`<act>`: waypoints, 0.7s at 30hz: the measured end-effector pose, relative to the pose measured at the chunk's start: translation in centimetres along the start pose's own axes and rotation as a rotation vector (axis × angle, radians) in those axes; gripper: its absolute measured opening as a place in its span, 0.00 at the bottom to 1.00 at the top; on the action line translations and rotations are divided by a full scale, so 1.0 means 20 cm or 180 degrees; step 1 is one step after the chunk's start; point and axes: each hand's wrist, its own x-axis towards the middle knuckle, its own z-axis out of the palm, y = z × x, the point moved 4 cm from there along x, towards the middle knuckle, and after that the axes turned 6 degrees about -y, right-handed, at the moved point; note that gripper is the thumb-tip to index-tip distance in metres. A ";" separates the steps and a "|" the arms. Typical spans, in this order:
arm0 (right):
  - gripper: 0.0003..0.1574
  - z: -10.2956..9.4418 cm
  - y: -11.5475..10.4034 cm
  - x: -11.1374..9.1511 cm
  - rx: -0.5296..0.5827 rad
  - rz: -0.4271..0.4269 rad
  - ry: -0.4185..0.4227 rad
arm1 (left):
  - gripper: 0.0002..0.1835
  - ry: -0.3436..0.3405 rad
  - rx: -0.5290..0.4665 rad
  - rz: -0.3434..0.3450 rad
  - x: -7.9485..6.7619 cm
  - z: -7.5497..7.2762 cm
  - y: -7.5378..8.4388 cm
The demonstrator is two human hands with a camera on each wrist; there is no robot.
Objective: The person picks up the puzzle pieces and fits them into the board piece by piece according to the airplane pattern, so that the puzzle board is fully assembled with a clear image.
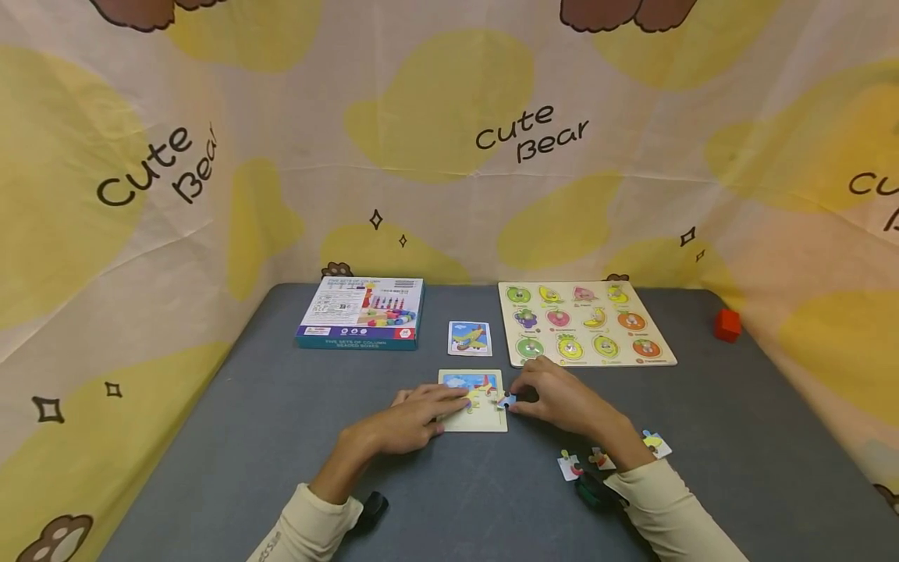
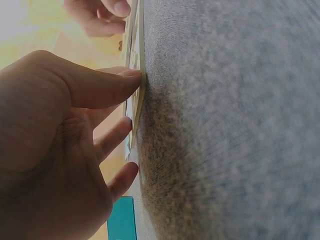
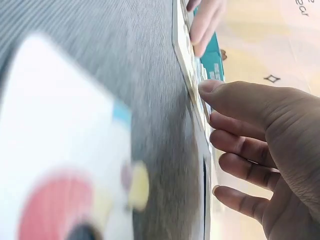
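Observation:
A small wooden puzzle board [image 1: 474, 422] lies in the middle of the table, its upper part filled with a sky-and-plane picture. My left hand [image 1: 410, 417] rests on the board from the left, fingers stretched over its face. In the left wrist view the thumb [image 2: 107, 90] touches the board's edge [image 2: 142, 55]. At the board's right edge my right hand [image 1: 558, 396] pinches a blue puzzle piece [image 1: 506, 401] between thumb and fingers. The right wrist view shows this pinch close to the board [image 3: 184, 55], with the piece mostly hidden.
Loose puzzle pieces [image 1: 570, 466] lie by the right wrist. Behind the board are a picture card [image 1: 470, 339], a boxed bead set [image 1: 360, 314] at left and a fruit puzzle board [image 1: 586, 324] at right. A red block [image 1: 727, 325] sits near the right table edge.

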 end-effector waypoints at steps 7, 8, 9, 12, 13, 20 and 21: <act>0.13 0.03 -0.06 0.05 -0.0070 -0.0089 -0.0014 | 0.29 0.0009 -0.0024 0.0017 0.00 -0.01 0.01; 0.13 0.03 -0.06 0.06 -0.0060 -0.0092 -0.0016 | 0.29 0.0009 -0.0025 0.0020 0.00 -0.01 0.01; 0.13 0.04 -0.07 0.06 -0.0056 -0.0092 -0.0019 | 0.29 0.0008 -0.0023 0.0020 0.00 -0.01 0.01; 0.13 0.05 -0.08 0.07 -0.0042 -0.0106 -0.0015 | 0.29 0.0005 -0.0014 0.0024 0.00 0.00 0.01; 0.13 0.05 -0.08 0.08 -0.0036 -0.0121 -0.0007 | 0.29 0.0004 -0.0015 0.0023 0.00 -0.01 0.01; 0.13 0.06 -0.09 0.09 -0.0006 -0.0137 0.0031 | 0.29 0.0006 0.0000 0.0012 0.00 0.00 0.01; 0.13 0.06 -0.09 0.09 -0.0011 -0.0131 0.0035 | 0.29 0.0008 0.0001 0.0011 0.00 0.00 0.00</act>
